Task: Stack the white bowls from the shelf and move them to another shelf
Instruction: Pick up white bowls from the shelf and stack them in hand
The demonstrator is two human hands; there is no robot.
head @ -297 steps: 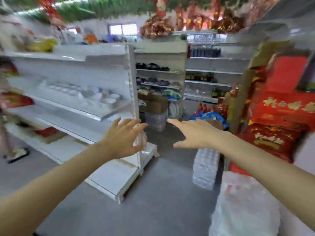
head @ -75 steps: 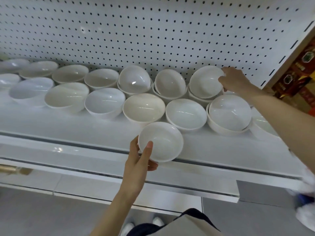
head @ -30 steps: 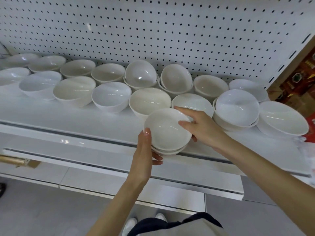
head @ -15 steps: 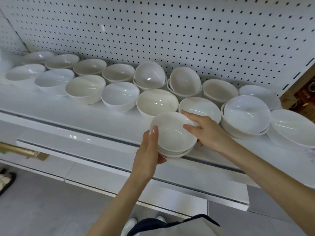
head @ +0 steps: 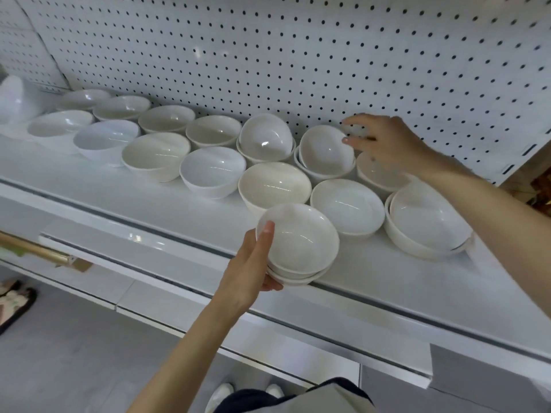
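Several white bowls stand in two rows on a white shelf (head: 119,201). At the shelf's front edge my left hand (head: 249,271) grips a small stack of white bowls (head: 301,242), thumb on the near rim and fingers under the base. My right hand (head: 387,144) reaches to the back row and pinches the far rim of a tilted bowl (head: 323,152), which lies nested in another bowl. The fingertips there are blurred.
A white pegboard wall (head: 268,55) closes the back of the shelf. Another tilted nested bowl (head: 265,138) sits to the left, and a nested pair (head: 426,222) at the right. A lower shelf (head: 268,338) juts out below, above my shoes (head: 223,394).
My right hand has let go of the stack at the front edge and moved back and right to the tilted bowl in the back row. My left hand still holds the stack.
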